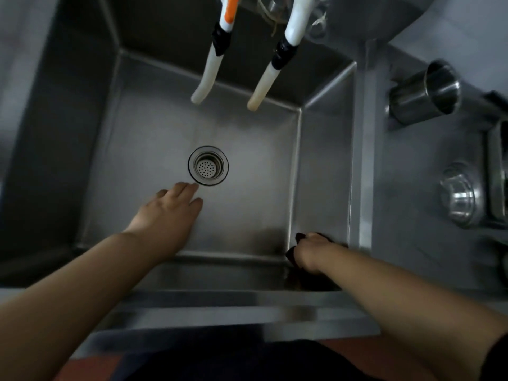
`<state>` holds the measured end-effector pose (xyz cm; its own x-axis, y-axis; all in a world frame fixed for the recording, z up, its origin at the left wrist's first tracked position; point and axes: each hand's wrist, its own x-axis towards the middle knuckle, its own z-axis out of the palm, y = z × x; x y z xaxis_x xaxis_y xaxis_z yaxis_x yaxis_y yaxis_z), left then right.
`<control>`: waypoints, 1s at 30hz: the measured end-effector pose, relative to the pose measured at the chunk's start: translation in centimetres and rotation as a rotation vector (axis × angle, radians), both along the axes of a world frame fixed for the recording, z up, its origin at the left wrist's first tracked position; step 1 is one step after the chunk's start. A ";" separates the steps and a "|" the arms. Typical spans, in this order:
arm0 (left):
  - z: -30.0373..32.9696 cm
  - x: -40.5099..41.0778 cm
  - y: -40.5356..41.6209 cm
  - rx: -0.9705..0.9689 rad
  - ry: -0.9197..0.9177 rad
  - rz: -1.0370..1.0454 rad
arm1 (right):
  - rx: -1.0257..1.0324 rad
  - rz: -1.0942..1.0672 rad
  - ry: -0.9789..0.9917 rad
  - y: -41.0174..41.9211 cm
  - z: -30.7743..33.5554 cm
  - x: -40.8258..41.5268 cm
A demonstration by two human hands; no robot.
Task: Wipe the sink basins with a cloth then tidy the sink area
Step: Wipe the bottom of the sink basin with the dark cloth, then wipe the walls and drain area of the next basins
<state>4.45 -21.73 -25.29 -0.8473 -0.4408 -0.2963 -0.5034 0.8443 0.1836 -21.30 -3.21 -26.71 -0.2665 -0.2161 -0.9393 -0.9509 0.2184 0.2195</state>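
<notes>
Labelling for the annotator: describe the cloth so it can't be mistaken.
Start at the steel sink basin with the round drain strainer. In its near right corner, the right hand grips a crumpled dark cloth against the wall. It is the only soft, dark thing among bare metal.

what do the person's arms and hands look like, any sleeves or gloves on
Both arms are bare from wrist well up the forearm, with no gloves, rings, watch or bracelets visible on the left hand or the right hand. A dark sleeve edge shows only at the far right of the frame, high up the right arm.

Steel counter [412,188] right of the basin; a steel cup [424,96] lies tipped on it.
</notes>
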 end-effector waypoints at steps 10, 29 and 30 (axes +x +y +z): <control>5.6 2.2 0.9 -0.014 0.001 0.006 | -0.376 0.069 0.158 -6.3 7.0 -2.0; 17.9 19.4 2.3 0.036 -0.051 0.360 | -1.251 -0.518 -0.461 -10.6 18.2 20.7; 18.0 20.3 2.5 0.036 -0.049 0.397 | -1.243 -0.528 -0.508 -10.8 18.5 21.5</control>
